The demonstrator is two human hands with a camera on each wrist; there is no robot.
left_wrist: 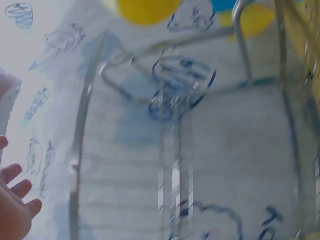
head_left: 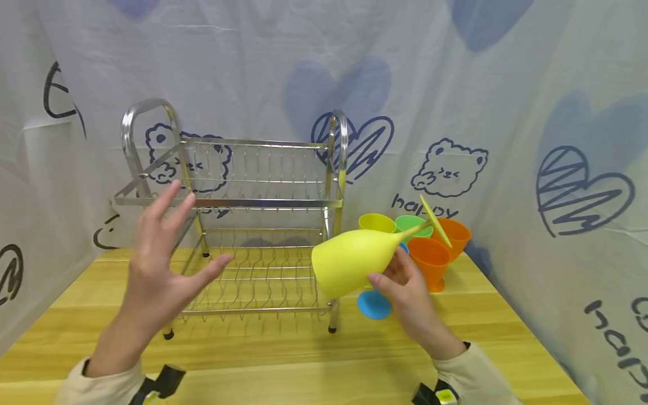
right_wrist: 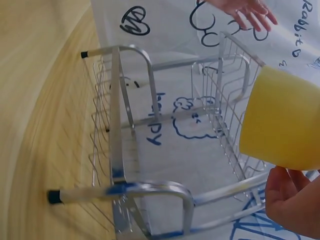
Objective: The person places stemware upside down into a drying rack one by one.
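Note:
My right hand point(head_left: 407, 298) holds a yellow plastic goblet point(head_left: 354, 261) between thumb and fingers. The goblet is tipped on its side in the air, its mouth toward the lower left and its round foot up to the right. In the right wrist view the goblet's yellow bowl point(right_wrist: 282, 120) sits above the fingertips point(right_wrist: 280, 185). My left hand point(head_left: 159, 264) is raised before the left side of the two-tier metal dish rack point(head_left: 263, 202), fingers spread and nothing in them. Only some of its fingers point(left_wrist: 20, 187) show in the left wrist view.
Right of the rack stand an orange cup point(head_left: 429, 259), a second orange cup point(head_left: 458, 239), a green cup point(head_left: 412, 224) and a yellow cup point(head_left: 377, 223). A blue round base point(head_left: 373, 305) shows below the goblet. Printed cloth point(head_left: 263, 67) hangs around the wooden table point(head_left: 253, 354).

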